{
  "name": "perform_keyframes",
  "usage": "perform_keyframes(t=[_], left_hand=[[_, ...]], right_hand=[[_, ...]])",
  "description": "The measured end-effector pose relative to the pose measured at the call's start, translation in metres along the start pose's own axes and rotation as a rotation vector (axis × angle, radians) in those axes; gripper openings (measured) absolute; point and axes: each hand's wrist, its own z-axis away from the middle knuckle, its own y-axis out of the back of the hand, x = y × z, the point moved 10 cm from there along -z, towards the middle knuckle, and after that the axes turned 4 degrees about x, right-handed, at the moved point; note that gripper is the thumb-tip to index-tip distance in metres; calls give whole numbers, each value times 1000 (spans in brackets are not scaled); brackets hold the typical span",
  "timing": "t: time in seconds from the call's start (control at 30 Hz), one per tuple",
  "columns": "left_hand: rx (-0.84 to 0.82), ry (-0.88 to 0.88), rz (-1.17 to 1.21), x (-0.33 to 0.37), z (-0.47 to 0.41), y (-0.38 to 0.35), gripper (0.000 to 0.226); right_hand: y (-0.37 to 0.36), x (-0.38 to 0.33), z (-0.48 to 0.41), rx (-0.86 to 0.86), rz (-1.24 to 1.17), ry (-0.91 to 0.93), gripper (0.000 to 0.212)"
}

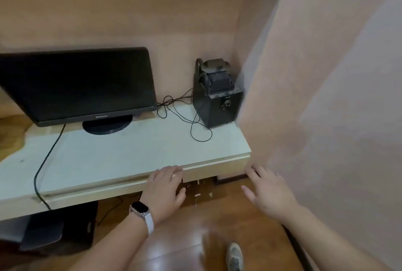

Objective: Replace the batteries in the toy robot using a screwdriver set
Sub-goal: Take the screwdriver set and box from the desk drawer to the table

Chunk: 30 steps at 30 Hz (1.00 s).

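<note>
Grey shoe (235,255) is being seen at the bottom edge, on the wooden floor (195,227).

Head view, near to far:
- Left hand (165,188), with a watch (140,208) being worn on its wrist, is being rested on the front edge of the pale desk (130,153). Its fingers are being kept straight and close together, clamped on nothing.
- Right hand (267,194) is being held in the air just off the desk's right corner, near the pink wall (326,96). Its fingers are being spread apart, with nothing held.
- Dark monitor (76,83) is being carried at the desk's back left, and a black speaker (219,107) in the back right corner, with loose cables (180,114) lying between them.
- Dark blocky object (215,75) is being borne on top of the speaker; whether it is the toy robot cannot be told.
</note>
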Motion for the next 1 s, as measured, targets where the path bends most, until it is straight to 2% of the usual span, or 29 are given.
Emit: perform_keyframes(t=[0.23, 0.4, 0.47, 0.6, 0.7, 0.83, 1.0], left_hand=[[-163, 98, -79, 18, -32, -53, 47], [-223, 325, -41, 23, -50, -78, 49], [-303, 420, -1, 23, -52, -95, 54], [-359, 578, 89, 20, -53, -119, 57], [-335, 791, 297, 8, -56, -138, 55], [-189, 1126, 604, -16, -56, -166, 53], [-93, 1345, 788, -33, -55, -205, 60]], right_hand=[[-68, 60, -50, -125, -87, 14, 53], [-106, 103, -89, -193, -279, -48, 52], [-122, 118, -104, -247, -382, -101, 53], [-144, 137, -122, -298, -541, -207, 54], [-163, 141, -128, -370, -650, -299, 55], [-197, 144, -140, -424, -770, -401, 65], [-212, 153, -154, -340, -853, -513, 58]])
